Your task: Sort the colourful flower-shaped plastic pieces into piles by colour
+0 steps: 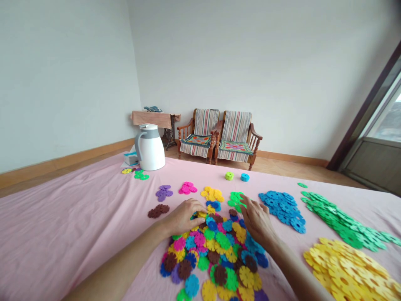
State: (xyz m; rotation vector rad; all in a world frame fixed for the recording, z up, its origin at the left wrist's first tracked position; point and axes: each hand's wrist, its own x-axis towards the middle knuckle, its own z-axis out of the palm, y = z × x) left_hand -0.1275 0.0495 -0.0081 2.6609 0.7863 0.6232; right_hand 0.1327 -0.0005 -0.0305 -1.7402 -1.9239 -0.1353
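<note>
Underneath both hands a pink cloth (62,234) covers the whole surface. Far beyond the left hand (184,216) stands a white kettle (149,147). To the right of the right hand (257,219) lie a yellow pile (351,267), a green pile (341,223) and a blue pile (283,209). Between and below the hands is the mixed pile of coloured discs (216,259). The left hand rests palm down with curled fingers on its far edge; the right hand lies open, fingers touching a small green heap (235,198).
</note>
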